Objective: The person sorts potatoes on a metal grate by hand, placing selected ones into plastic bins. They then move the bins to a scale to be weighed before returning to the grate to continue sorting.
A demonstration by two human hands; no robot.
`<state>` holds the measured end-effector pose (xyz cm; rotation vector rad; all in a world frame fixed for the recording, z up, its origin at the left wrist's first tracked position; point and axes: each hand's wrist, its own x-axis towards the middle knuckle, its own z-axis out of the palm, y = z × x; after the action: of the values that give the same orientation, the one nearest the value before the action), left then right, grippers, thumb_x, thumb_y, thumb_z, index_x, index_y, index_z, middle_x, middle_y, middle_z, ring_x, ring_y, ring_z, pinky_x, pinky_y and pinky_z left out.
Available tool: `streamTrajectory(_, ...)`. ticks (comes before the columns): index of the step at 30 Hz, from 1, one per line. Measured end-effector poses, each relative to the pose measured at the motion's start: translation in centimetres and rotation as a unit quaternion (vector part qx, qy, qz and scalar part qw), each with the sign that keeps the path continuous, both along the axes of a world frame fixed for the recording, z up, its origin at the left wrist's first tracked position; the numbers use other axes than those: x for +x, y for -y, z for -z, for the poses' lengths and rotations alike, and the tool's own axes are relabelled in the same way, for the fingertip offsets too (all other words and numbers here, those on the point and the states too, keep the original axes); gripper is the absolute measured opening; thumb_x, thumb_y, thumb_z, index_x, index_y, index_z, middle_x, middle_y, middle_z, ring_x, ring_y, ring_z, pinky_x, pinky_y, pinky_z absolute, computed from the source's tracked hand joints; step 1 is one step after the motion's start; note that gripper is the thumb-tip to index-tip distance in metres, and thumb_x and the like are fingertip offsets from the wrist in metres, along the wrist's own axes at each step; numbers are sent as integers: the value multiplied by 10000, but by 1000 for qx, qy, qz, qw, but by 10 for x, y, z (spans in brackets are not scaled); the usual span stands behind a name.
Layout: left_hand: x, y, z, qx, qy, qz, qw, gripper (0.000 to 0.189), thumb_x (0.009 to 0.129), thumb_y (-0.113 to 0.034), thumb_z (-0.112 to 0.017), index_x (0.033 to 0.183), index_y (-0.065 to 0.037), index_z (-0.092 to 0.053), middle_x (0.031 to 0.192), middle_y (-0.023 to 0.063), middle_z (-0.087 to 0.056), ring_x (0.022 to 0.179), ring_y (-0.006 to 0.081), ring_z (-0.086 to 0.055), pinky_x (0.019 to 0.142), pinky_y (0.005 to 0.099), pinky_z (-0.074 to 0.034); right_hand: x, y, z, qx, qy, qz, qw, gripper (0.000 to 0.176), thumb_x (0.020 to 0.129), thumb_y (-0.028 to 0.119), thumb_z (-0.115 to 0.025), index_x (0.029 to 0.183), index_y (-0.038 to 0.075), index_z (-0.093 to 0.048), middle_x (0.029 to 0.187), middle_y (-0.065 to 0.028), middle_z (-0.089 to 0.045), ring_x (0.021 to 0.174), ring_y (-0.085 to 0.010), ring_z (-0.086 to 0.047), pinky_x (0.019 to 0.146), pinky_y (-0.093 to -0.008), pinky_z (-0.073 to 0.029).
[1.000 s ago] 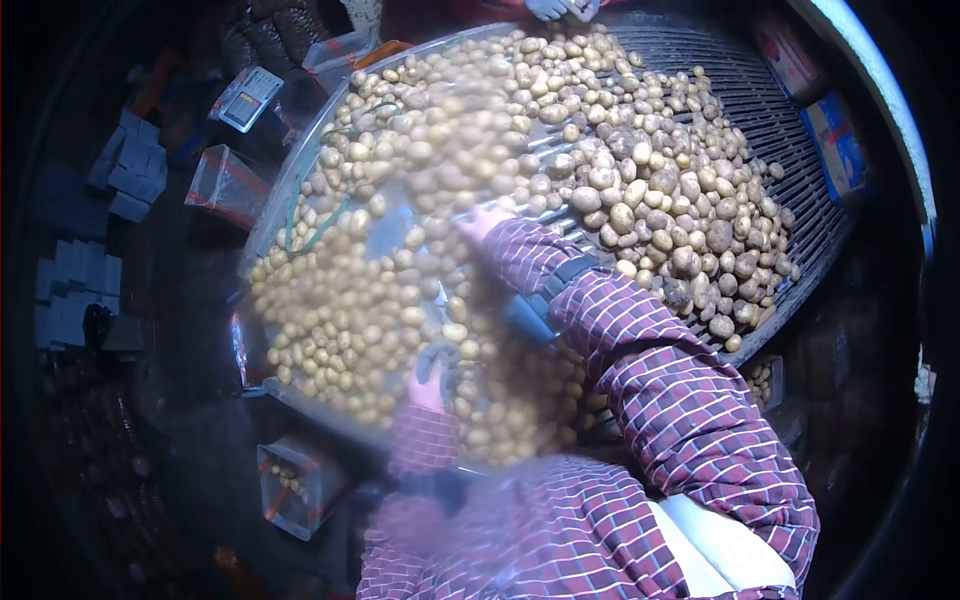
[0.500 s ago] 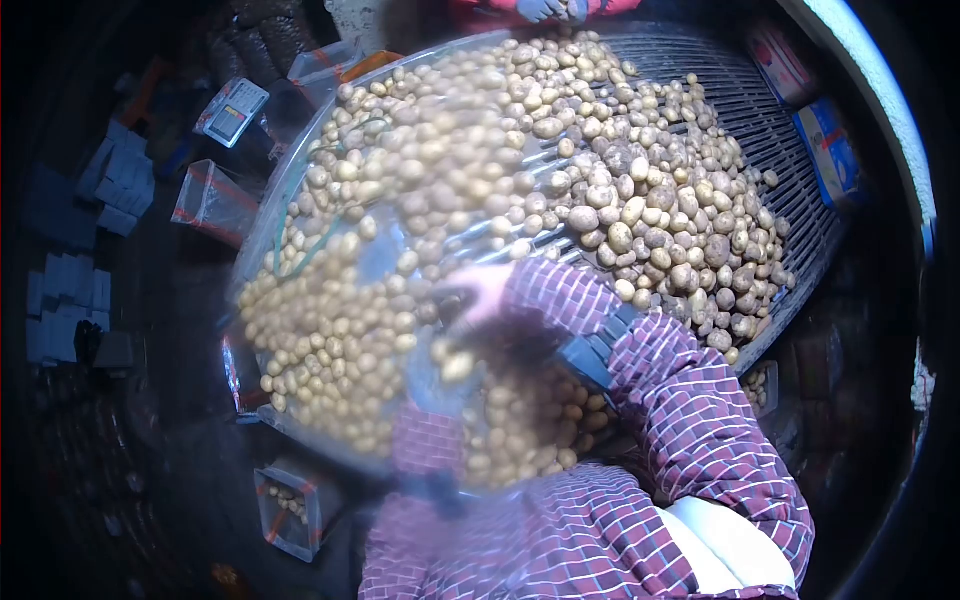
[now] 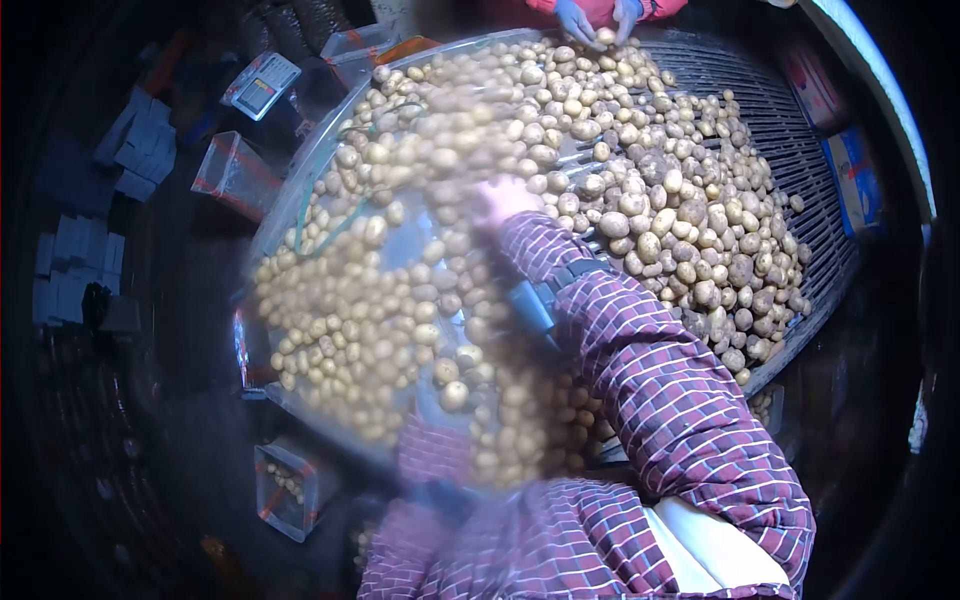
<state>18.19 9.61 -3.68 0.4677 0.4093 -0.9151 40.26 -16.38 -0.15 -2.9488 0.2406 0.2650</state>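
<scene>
Many potatoes [image 3: 690, 235] lie piled across a large slatted sorting table [image 3: 700, 70]. My right hand [image 3: 503, 200] reaches out over the middle of the heap, among the potatoes. Its fingers are smeared, so what they hold, if anything, does not show. My left hand [image 3: 432, 400], a blurred blue-grey shape beyond its checked sleeve, is low over the near potatoes. A potato [image 3: 454, 396] lies right beside it. A hazy smudge over this part of the view hides the left fingers.
Across the table, another person's gloved hands [image 3: 598, 22] hold a potato. A digital scale [image 3: 262, 86] and a clear bin [image 3: 236, 175] stand at the left. Another bin [image 3: 286, 490] with a few potatoes sits below the near edge. Blue packaging [image 3: 851, 180] lies at the right rim.
My right hand has moved farther out across the table, away from my body. My left hand stays nearly in place. The other person's hands now show more fully, with a potato. The view has shifted slightly.
</scene>
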Motion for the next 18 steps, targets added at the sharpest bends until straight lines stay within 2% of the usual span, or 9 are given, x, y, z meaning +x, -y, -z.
streamTrajectory(2,-6,5,-20,168,88,-15,982,523,1006,-469,-419,1380,-102,-420,1321,106,-519,1192,283,-534,955,521,-491,-19,-1,-6,-10,-1,-21,1000,494,812,437,-686,1218,165,-613,1300,-166,-518,1212,-328,-510,966,-467,-479)
streamTrajectory(5,-11,-6,4,-32,-57,-159,985,559,1000,-484,-415,1386,-79,-418,1351,124,-496,1202,315,-524,949,502,-509,-24,11,9,143,-28,-157,977,404,826,399,-661,1132,137,-636,1261,-131,-542,1146,-274,-555,949,-474,-458)
streamTrajectory(6,-17,-9,15,-175,-153,-221,947,574,998,-490,-414,1389,-69,-417,1365,128,-486,1206,326,-520,947,495,-515,-33,8,13,280,-44,-163,945,410,832,401,-658,1134,125,-630,1254,-126,-549,1134,-283,-563,948,-491,-456)
streamTrajectory(7,-20,-3,2,-155,-128,-230,952,566,995,-486,-424,1389,-80,-421,1382,128,-475,1213,332,-515,955,499,-511,-43,4,13,412,-70,-161,894,416,839,403,-655,1136,114,-624,1247,-120,-556,1122,-293,-572,946,-508,-455)
streamTrajectory(9,-18,14,-32,-111,-78,-253,958,551,989,-480,-443,1389,-101,-427,1415,126,-453,1226,342,-505,970,505,-503,-103,-31,18,750,-116,-11,652,461,854,418,-653,1170,87,-592,1230,-109,-572,1096,-331,-589,936,-553,-458)
streamTrajectory(11,-21,23,-67,-72,-37,-256,963,477,999,-431,-459,1374,-136,-445,1423,101,-450,1214,308,-530,937,448,-534,-151,-59,-43,935,-208,125,258,503,901,427,-613,1260,85,-533,1222,-102,-577,1090,-347,-593,938,-548,-483)
streamTrajectory(14,-32,24,-78,-82,-33,-256,963,471,998,-415,-452,1351,-104,-455,1366,121,-477,1213,313,-528,962,470,-520,-187,-83,-47,859,-128,233,438,504,927,403,-581,1308,83,-504,1219,-132,-576,1098,-323,-596,943,-508,-505)
streamTrajectory(17,-39,25,-89,-95,-27,-243,965,466,996,-399,-444,1328,-73,-464,1308,140,-504,1213,319,-525,986,491,-506,-210,-98,-106,722,-148,155,658,505,929,421,-561,1318,103,-511,1162,-109,-601,1025,-251,-610,871,-393,-523)
streamTrajectory(18,-40,26,-92,-102,-25,-237,966,465,995,-393,-442,1321,-62,-467,1288,146,-513,1212,321,-525,995,498,-501,-214,-99,-92,655,-86,-8,750,483,906,391,-585,1285,96,-540,1189,-132,-591,1038,-278,-608,882,-409,-517)
